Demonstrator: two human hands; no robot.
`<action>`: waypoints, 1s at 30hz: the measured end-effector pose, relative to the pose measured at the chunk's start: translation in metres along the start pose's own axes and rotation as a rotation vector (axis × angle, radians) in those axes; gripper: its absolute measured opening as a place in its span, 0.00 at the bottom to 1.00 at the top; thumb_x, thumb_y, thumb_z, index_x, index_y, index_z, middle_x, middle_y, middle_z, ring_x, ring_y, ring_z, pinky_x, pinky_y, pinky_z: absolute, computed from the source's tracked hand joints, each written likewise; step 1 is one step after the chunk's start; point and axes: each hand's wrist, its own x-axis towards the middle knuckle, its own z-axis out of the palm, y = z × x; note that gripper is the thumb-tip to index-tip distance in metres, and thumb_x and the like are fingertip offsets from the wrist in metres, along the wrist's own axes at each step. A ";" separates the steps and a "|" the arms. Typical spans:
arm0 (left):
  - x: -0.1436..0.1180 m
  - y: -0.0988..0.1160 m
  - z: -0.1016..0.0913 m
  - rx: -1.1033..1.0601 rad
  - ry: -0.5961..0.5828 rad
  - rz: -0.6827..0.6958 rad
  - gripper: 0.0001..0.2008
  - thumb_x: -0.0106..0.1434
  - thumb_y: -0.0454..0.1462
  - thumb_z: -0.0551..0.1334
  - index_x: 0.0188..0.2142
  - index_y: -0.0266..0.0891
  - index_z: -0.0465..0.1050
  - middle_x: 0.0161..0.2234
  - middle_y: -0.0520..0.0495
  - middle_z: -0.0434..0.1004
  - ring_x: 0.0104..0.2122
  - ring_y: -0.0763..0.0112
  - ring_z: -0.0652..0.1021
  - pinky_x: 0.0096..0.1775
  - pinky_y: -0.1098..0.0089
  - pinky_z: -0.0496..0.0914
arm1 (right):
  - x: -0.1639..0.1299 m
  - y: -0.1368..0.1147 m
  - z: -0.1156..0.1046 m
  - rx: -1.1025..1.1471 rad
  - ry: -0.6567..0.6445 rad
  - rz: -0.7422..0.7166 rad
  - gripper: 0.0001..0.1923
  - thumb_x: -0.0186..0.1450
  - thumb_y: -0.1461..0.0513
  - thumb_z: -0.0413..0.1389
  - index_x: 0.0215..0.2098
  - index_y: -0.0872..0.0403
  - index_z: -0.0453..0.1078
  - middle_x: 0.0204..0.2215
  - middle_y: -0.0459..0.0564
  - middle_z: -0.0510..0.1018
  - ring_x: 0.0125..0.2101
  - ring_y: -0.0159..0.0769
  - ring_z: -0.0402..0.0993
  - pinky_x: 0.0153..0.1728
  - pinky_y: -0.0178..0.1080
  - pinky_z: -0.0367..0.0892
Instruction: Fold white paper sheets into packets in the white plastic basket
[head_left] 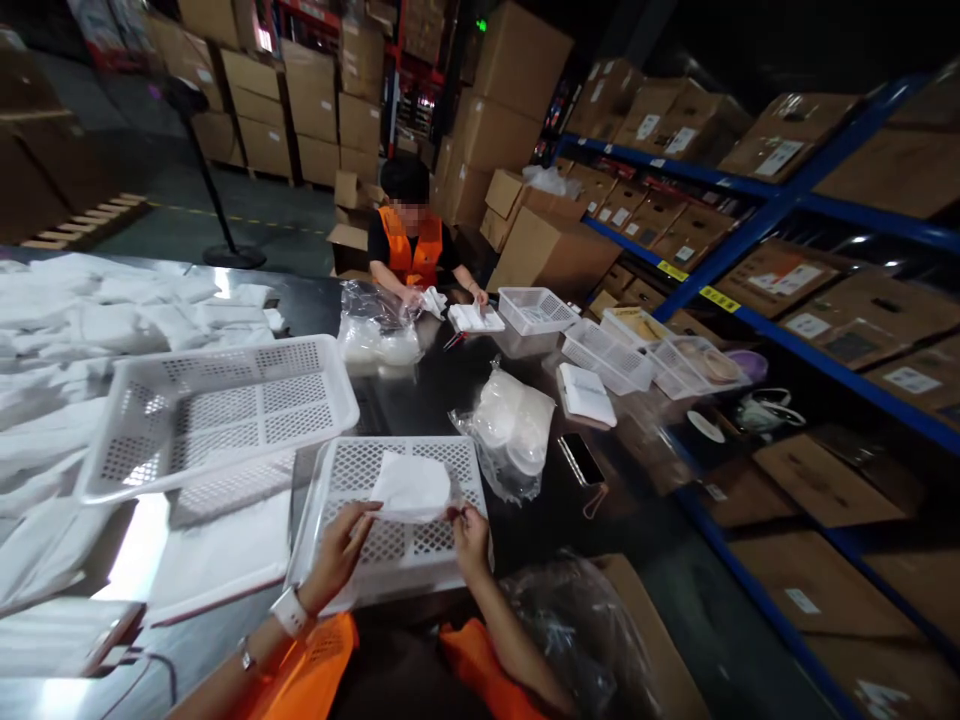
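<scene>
Both forearms reach forward from orange sleeves over the dark surface [420,400]. The left hand [341,555], a white band at its wrist, and the right hand [469,535] each pinch one lower corner of a white folded packet [411,487], grip narrow, thumb and fingertips closed on its edges. The packet hangs just above a white perforated basket [352,470] lying directly under the hands, otherwise bare inside. A second white basket [217,410] leans tilted to the left, nothing in it. Clear bags of white pieces [514,425] sit just right of the baskets. Across the surface a co-worker [409,245] handles white items beside more baskets [536,310]
</scene>
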 end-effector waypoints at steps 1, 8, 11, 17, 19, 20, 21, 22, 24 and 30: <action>0.000 0.003 0.005 0.006 0.038 -0.031 0.26 0.62 0.59 0.53 0.33 0.42 0.77 0.34 0.42 0.81 0.37 0.57 0.80 0.41 0.60 0.74 | -0.001 -0.001 0.005 -0.016 0.056 0.043 0.19 0.66 0.51 0.44 0.25 0.50 0.68 0.22 0.51 0.75 0.25 0.40 0.73 0.28 0.41 0.71; 0.017 0.002 0.026 0.110 0.156 -0.100 0.21 0.65 0.53 0.49 0.23 0.45 0.62 0.19 0.51 0.67 0.20 0.68 0.68 0.26 0.69 0.62 | 0.003 -0.008 0.023 -0.188 0.243 0.131 0.21 0.69 0.48 0.39 0.22 0.47 0.58 0.17 0.48 0.68 0.19 0.38 0.63 0.22 0.41 0.61; 0.020 0.000 0.026 0.162 0.140 -0.093 0.15 0.65 0.47 0.52 0.25 0.44 0.62 0.20 0.51 0.67 0.20 0.68 0.68 0.26 0.69 0.58 | 0.003 -0.006 0.027 -0.282 0.267 0.113 0.19 0.69 0.52 0.40 0.23 0.47 0.60 0.18 0.50 0.71 0.19 0.38 0.64 0.22 0.40 0.59; 0.018 -0.002 0.023 0.292 0.097 -0.087 0.08 0.65 0.39 0.53 0.28 0.43 0.62 0.19 0.53 0.64 0.19 0.69 0.67 0.26 0.69 0.54 | 0.001 0.004 0.030 -0.389 0.275 0.087 0.18 0.68 0.55 0.41 0.23 0.49 0.64 0.18 0.51 0.74 0.19 0.37 0.66 0.23 0.39 0.59; 0.017 -0.004 0.020 0.337 0.079 -0.073 0.08 0.65 0.38 0.53 0.29 0.43 0.62 0.18 0.54 0.64 0.18 0.69 0.67 0.25 0.69 0.53 | 0.000 0.007 0.032 -0.404 0.270 0.087 0.19 0.68 0.55 0.42 0.23 0.50 0.66 0.19 0.51 0.74 0.19 0.37 0.67 0.23 0.39 0.60; 0.016 -0.004 0.019 0.360 0.065 -0.062 0.07 0.64 0.38 0.53 0.29 0.43 0.63 0.18 0.54 0.64 0.17 0.69 0.67 0.25 0.69 0.53 | 0.000 0.009 0.032 -0.418 0.263 0.086 0.19 0.68 0.54 0.43 0.24 0.50 0.67 0.19 0.52 0.75 0.20 0.38 0.69 0.24 0.39 0.61; 0.016 -0.005 0.016 0.383 0.051 -0.049 0.07 0.64 0.37 0.54 0.29 0.42 0.63 0.18 0.54 0.64 0.17 0.69 0.68 0.25 0.69 0.54 | 0.000 0.010 0.032 -0.434 0.253 0.085 0.20 0.68 0.54 0.44 0.24 0.51 0.68 0.20 0.52 0.75 0.20 0.38 0.70 0.24 0.39 0.63; 0.017 -0.006 0.014 0.407 0.039 -0.036 0.07 0.64 0.37 0.54 0.29 0.42 0.64 0.18 0.53 0.65 0.17 0.68 0.69 0.24 0.69 0.55 | 0.001 0.011 0.032 -0.450 0.244 0.084 0.20 0.69 0.53 0.44 0.26 0.51 0.69 0.20 0.52 0.76 0.21 0.39 0.71 0.25 0.39 0.64; 0.019 -0.005 0.010 0.452 0.027 -0.008 0.06 0.64 0.36 0.54 0.32 0.40 0.68 0.20 0.49 0.70 0.20 0.63 0.73 0.25 0.67 0.59 | 0.003 0.009 0.031 -0.466 0.241 0.077 0.19 0.68 0.52 0.46 0.36 0.55 0.73 0.25 0.55 0.78 0.26 0.43 0.75 0.28 0.41 0.69; 0.031 0.009 0.032 0.593 -0.075 0.348 0.24 0.63 0.29 0.47 0.57 0.35 0.68 0.58 0.34 0.71 0.60 0.52 0.69 0.58 0.51 0.62 | 0.018 -0.019 0.032 -0.453 -0.119 -0.353 0.24 0.70 0.65 0.44 0.63 0.53 0.62 0.60 0.57 0.69 0.63 0.46 0.61 0.63 0.53 0.57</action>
